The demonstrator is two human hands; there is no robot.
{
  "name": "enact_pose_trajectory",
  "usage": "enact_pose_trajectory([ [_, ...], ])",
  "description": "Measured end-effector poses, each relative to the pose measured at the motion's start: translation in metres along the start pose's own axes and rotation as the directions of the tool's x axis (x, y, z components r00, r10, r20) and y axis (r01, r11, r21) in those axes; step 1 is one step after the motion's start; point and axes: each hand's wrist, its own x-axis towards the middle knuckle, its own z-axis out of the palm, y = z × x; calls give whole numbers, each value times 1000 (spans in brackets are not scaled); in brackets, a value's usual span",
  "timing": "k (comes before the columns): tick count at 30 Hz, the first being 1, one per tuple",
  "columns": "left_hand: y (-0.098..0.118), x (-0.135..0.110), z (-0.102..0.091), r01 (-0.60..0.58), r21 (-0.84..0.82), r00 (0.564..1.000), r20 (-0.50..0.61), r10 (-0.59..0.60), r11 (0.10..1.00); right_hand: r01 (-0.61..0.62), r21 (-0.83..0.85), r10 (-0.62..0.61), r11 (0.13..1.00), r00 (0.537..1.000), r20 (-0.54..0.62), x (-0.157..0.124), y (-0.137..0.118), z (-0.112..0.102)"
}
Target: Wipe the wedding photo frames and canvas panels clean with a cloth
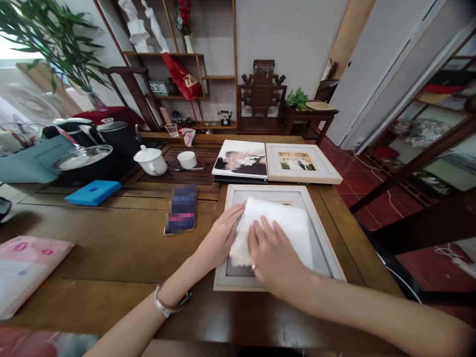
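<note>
A picture frame point(323, 233) with a pale wood border lies flat on the table before me. A white paper or cloth sheet point(288, 218) covers much of its middle, so most of what the frame holds is hidden. My right hand point(273, 253), a ring on one finger, lies on the sheet with its fingers stretched out and slightly bent. At the frame's left side rests my left hand point(223, 233), fingers extended along the sheet's left edge. Whether the left fingertips touch the sheet or only the frame I cannot tell.
Behind the frame lie a photo panel point(241, 161) and a second framed picture point(320, 166). To the left are a phone point(181, 208), a blue block point(92, 192), a white lidded bowl point(150, 161), a white cup point(187, 159) and a pink-white packet point(33, 267).
</note>
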Motion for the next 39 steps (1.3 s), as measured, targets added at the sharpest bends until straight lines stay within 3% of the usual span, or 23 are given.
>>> enact_pose_trajectory([
  [3,-2,0,-1,-20,-10,1000,6,20,1000,154,48,-154,987,988,-12,-22,-20,-6],
  [5,-2,-1,-1,-34,-4,999,9,34,999,247,98,-248,964,969,-4,-37,-19,-10],
  [7,-2,0,-1,-41,4,999,8,41,999,258,140,-264,956,964,28,-46,-8,-14],
  [12,-1,0,0,-35,49,999,14,34,998,16,122,-24,992,997,68,-34,48,-10],
  [16,0,1,0,-26,72,999,25,24,997,-96,112,107,989,990,-89,-9,94,9],
  [19,0,0,0,-29,76,999,28,27,997,-118,103,138,988,967,-213,6,108,22],
  [23,2,1,-1,-20,68,1000,18,18,997,-96,115,116,989,976,-183,13,89,23],
  [28,2,1,-1,-23,53,1000,15,22,998,25,230,-29,973,999,15,-13,38,-7],
  [31,0,1,0,-15,52,1000,24,14,999,99,260,-120,960,991,64,-28,21,-21],
  [34,0,0,0,-13,57,1000,27,11,998,48,181,-55,982,998,35,-24,27,-16],
  [39,2,1,0,-21,54,1000,7,20,998,-114,94,125,989,983,-131,16,74,5],
])
